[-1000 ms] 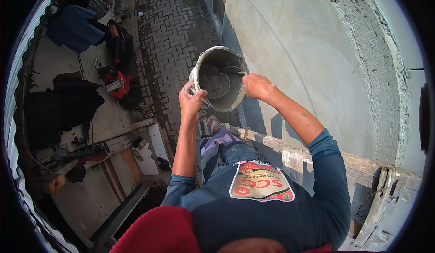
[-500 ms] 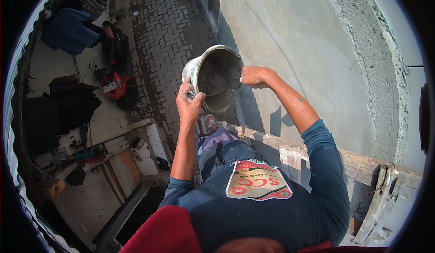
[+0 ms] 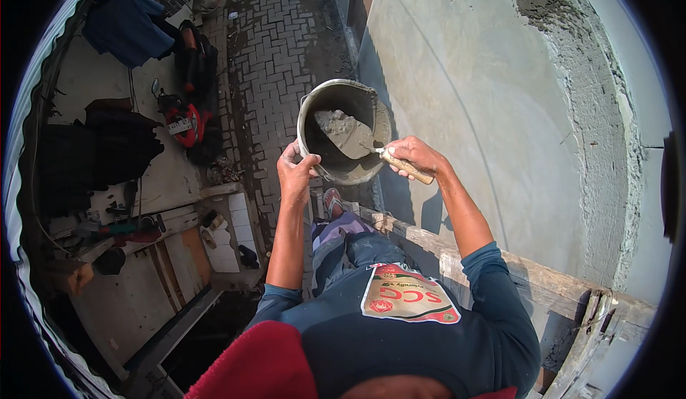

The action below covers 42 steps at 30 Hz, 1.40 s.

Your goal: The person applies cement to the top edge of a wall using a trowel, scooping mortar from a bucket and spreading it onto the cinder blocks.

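Note:
A mortar-smeared bucket (image 3: 313, 100) is held up in front of me, mouth toward the camera. My left hand (image 3: 293, 166) is closed on its rim at the lower left. My right hand (image 3: 414, 157) grips the wooden handle (image 3: 418, 172) of a trowel at the bucket's right side. The trowel's blade is over the bucket's interior, carrying a heap of wet grey mortar (image 3: 341, 131). The bucket's bottom is largely hidden behind that load.
A weathered wooden plank rail (image 3: 543, 292) runs beside me along a plastered wall (image 3: 464, 77) with a rough band. Below lie a paved alley (image 3: 257, 56), a red scooter (image 3: 187, 126), hung dark clothes and footwear. My sandalled foot (image 3: 334, 202) shows beneath the bucket.
The trowel has come up out of the bucket's depths with mortar on it, and my right hand has moved down. The bucket has tilted slightly and shifted a little lower.

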Tool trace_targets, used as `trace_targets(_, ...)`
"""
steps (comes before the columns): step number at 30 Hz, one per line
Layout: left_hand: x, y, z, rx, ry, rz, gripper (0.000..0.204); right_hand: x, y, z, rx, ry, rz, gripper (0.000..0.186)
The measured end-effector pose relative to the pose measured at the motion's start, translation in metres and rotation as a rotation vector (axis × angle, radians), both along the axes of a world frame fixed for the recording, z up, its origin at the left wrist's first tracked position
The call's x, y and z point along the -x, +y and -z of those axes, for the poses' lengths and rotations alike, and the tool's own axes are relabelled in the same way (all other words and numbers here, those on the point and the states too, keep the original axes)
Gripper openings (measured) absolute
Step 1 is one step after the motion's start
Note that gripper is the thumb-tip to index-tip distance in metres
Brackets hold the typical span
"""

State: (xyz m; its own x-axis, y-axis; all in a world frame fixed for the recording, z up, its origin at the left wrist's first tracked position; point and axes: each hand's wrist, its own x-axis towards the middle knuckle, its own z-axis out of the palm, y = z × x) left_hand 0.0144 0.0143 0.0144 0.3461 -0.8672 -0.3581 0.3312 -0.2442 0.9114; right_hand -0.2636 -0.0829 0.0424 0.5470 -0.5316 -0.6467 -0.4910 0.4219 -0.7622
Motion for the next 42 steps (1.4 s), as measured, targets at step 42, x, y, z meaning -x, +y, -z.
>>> trace_targets(42,-0.067,0.04,0.083,-0.137,0.171,-0.361,0.016,0.003,-0.156,-0.205,0.129,-0.524,0.107,0.035)
